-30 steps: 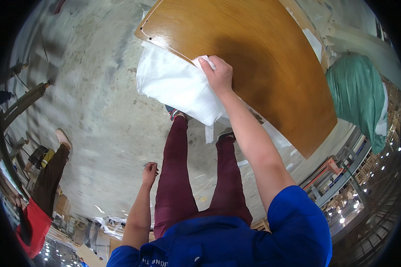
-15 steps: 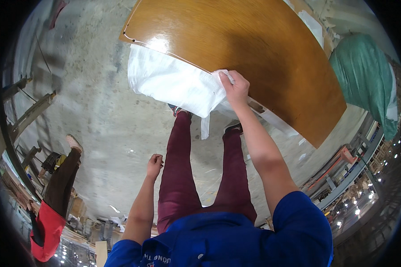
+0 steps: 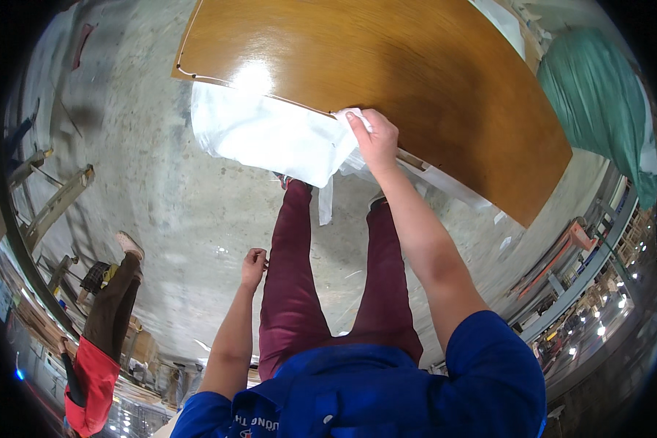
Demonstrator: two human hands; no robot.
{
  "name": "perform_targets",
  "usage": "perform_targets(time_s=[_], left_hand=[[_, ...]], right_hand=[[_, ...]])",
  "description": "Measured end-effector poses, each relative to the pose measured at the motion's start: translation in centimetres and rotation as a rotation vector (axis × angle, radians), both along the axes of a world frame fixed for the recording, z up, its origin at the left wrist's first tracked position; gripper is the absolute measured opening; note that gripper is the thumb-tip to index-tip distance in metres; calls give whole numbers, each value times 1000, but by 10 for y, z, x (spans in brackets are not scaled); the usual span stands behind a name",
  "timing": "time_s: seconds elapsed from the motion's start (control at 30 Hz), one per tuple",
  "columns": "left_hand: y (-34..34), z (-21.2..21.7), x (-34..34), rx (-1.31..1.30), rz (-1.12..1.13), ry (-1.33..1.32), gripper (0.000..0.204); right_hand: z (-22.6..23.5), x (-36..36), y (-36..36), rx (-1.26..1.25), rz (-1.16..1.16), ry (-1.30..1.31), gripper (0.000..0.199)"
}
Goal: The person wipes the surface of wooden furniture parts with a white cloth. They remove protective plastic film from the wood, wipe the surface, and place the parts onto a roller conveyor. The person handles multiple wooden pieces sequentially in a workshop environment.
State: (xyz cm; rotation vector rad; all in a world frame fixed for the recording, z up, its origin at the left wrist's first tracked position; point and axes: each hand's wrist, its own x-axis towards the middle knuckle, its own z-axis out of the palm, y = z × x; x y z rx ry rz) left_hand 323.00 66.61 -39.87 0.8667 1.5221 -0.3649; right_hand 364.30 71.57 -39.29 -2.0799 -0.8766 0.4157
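Above concrete floor [image 3: 157,182], a right hand [image 3: 377,141] is clutching white cloth [image 3: 345,118] against a brown panel [image 3: 387,73], the left hand [image 3: 253,268] hanging half-curled, contents unclear.

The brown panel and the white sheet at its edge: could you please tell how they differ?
The brown panel is glossy with wood grain, while the white sheet is plain in colour. The brown panel looks stiff and smooth; the white sheet looks limp and creased. In view, the brown panel is much larger than the white sheet. Both are near the right hand.
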Motion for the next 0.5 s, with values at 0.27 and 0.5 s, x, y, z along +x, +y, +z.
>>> perform_targets(time_s=[0.27, 0.5], left_hand=[[8, 5, 22, 5, -35, -2, 21], [12, 3, 60, 18, -30, -114, 17]], right_hand=[[4, 7, -17, -7, -32, 49, 20], [10, 28, -75, -23, -183, 14, 21]])
